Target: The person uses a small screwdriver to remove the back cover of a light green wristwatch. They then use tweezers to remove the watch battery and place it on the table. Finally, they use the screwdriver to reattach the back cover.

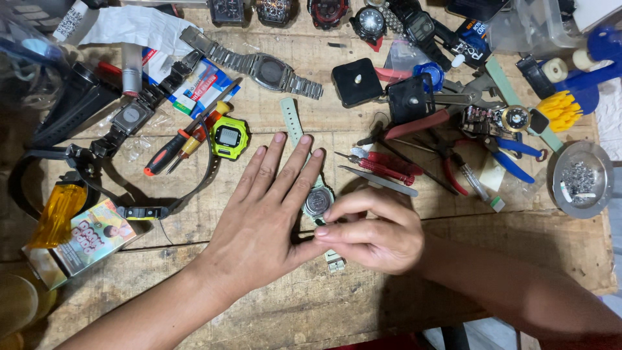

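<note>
A pale green watch (318,201) lies face down on the wooden table (453,227), its round metal back showing and its strap (291,120) running away from me. My left hand (265,214) lies flat with fingers spread, pressing on the watch and strap from the left. My right hand (372,230) comes in from the right with fingers curled, thumb and forefinger pinched at the edge of the watch case. Whether a small part sits between those fingertips cannot be seen. The buckle end (335,261) pokes out under my right hand.
Around lie a yellow-green digital watch (229,137), a steel-bracelet watch (272,70), a red-handled screwdriver (170,151), small red screwdrivers and tweezers (382,170), pliers with red and blue handles (453,162), a black case cushion (357,81), a metal dish of tiny parts (578,178), and a small colourful box (91,236).
</note>
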